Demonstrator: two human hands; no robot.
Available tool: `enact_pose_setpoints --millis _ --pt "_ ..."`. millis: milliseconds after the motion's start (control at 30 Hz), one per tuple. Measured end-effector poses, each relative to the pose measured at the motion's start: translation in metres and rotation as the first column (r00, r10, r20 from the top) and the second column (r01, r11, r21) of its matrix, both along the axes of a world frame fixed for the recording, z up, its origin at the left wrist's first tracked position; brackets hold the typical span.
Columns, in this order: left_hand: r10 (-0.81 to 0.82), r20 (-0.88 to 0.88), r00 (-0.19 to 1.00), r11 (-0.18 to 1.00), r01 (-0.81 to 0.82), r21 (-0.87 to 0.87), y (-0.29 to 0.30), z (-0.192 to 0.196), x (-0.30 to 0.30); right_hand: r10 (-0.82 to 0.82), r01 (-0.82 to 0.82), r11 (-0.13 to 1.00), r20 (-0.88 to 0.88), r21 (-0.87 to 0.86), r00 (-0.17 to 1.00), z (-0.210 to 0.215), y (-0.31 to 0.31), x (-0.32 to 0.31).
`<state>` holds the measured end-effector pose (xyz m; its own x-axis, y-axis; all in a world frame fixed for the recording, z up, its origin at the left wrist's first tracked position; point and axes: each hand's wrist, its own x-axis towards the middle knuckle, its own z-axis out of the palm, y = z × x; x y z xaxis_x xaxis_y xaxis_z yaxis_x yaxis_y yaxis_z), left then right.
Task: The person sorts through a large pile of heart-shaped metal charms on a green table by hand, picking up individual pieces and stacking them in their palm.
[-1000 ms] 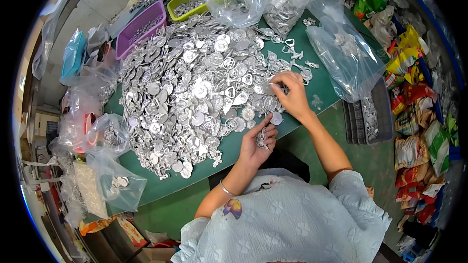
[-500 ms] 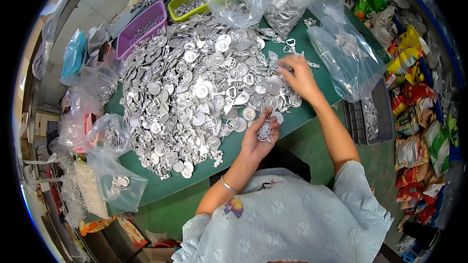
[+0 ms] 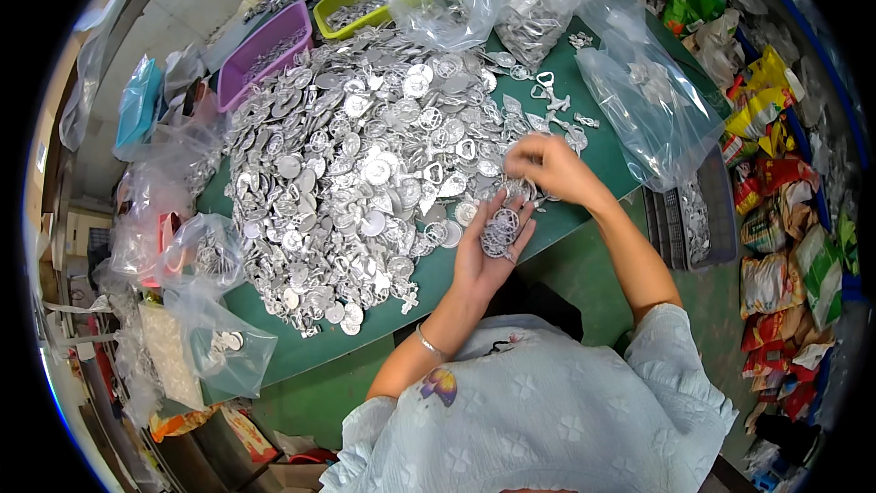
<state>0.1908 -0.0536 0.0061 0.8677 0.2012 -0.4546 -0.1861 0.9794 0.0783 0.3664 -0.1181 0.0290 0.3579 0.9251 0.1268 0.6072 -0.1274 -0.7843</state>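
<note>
My left hand [image 3: 476, 260] is palm up by the table's near edge, fingers partly curled around several silvery openwork metal pieces [image 3: 499, 233]. Just beyond it to the right, my right hand [image 3: 554, 169] is above the edge of the heap, back upward, fingers bent inward and slightly blurred. Whatever its fingertips hold, if anything, is hidden. A wide heap of silvery metal pieces [image 3: 365, 164], among them round medallions and ring-shaped tops, covers much of the green table [image 3: 593, 141]. Beyond my right hand lie a few loose bottle-opener-shaped pieces [image 3: 547, 91].
Behind the heap stand a purple basket [image 3: 226, 82] and a yellow-green basket [image 3: 327, 16] with small parts. Clear plastic bags [image 3: 652, 114] lie at the table's right. A grey crate [image 3: 716, 219] stands below on the right, and colourful packages [image 3: 771, 283] line the far right.
My right hand has moved nearer and left, toward my left hand, its fingers curling in. My left palm has opened more to view, and the openwork pieces in it show better.
</note>
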Motion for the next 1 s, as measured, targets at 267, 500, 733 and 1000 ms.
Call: enact_pose_setpoints --millis 267,500,733,1000 --pt "-0.137 0.165 0.977 0.986 0.152 -0.076 0.002 -0.023 -0.014 -0.140 0.164 0.986 0.420 -0.023 0.897 -0.028 0.023 0.058" --pt "-0.064 0.090 0.994 0.997 0.061 0.038 -0.003 -0.010 -0.007 -0.093 0.177 0.961 -0.356 0.211 0.930 -0.004 0.003 0.012" --pt "-0.131 0.257 0.958 0.983 0.159 -0.091 0.001 -0.032 -0.014 -0.242 0.224 0.970 0.371 0.090 0.897 -0.006 -0.030 0.002" --pt "-0.159 0.107 0.982 0.984 0.167 -0.070 -0.004 -0.019 -0.015 -0.100 0.102 0.995 0.488 0.022 0.867 -0.014 -0.038 0.009"
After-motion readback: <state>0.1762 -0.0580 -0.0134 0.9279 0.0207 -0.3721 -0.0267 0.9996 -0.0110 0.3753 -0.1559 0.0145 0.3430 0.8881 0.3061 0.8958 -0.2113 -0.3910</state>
